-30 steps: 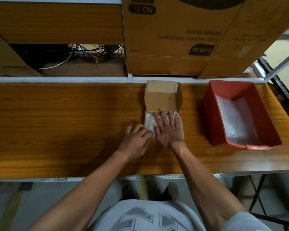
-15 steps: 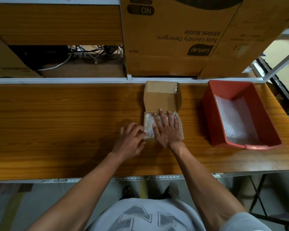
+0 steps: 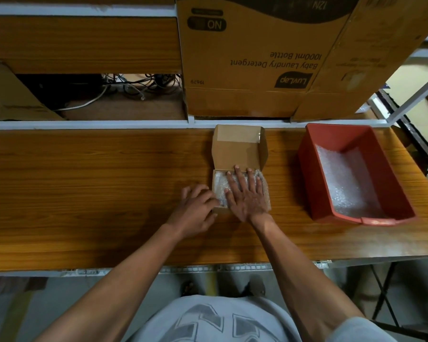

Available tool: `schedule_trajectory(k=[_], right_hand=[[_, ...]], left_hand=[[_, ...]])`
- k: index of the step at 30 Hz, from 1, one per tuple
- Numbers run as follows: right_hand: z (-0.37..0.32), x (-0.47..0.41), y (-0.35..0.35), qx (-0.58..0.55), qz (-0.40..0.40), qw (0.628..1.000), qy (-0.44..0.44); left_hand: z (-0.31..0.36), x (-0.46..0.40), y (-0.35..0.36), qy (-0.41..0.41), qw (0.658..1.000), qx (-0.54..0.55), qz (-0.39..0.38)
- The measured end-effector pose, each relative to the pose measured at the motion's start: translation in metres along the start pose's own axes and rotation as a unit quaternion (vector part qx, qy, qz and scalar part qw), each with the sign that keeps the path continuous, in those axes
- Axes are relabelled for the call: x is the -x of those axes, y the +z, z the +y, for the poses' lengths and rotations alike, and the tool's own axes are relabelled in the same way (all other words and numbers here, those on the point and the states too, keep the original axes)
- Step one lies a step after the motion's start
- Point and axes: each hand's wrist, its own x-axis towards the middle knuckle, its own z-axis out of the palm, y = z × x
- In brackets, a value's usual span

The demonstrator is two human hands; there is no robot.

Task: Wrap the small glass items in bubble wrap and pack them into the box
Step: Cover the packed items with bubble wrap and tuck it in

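A small brown cardboard box sits on the wooden table with its lid flap standing open at the back. Bubble wrap fills the box. No glass shows through the wrap. My right hand lies flat on the wrap with straight, spread fingers, pressing it down into the box. My left hand is at the box's left front corner, fingers curled against its left wall and the wrap's edge; I cannot tell whether they pinch anything.
A red plastic bin holding a sheet of bubble wrap stands to the right. Large cardboard cartons and a tangle of cables fill the shelf behind. The table's front edge is near my body.
My left hand slid a little left along the box's side. My right hand stays pressed flat on the bubble wrap.
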Motion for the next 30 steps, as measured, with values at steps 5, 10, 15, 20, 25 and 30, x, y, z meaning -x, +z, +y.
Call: schedule_trajectory(k=[5,10,15,20,25,30], right_hand=[[0.0,0.0,0.0,0.003,-0.001,1.0,0.001],[0.001,0.0,0.001,0.002,-0.001,1.0,-0.002],[0.002,-0.001,0.002,-0.002,0.002,1.0,-0.003],[0.003,-0.002,0.005,0.002,0.002,1.0,-0.001],[0.003,-0.003,0.006,0.0,0.002,1.0,0.001],[0.004,-0.003,0.006,-0.001,0.001,1.0,0.001]], left_hand=[[0.006,-0.002,0.0,0.011,0.999,-0.017,-0.038],[0.007,-0.008,0.005,-0.004,0.998,0.003,-0.06],[0.006,-0.015,-0.003,-0.013,0.999,0.011,-0.043],[0.005,-0.031,-0.013,-0.071,0.996,0.006,-0.046],[0.008,-0.054,-0.01,-0.079,0.988,-0.058,-0.118],[0.01,-0.072,-0.019,-0.069,0.985,-0.093,-0.126]])
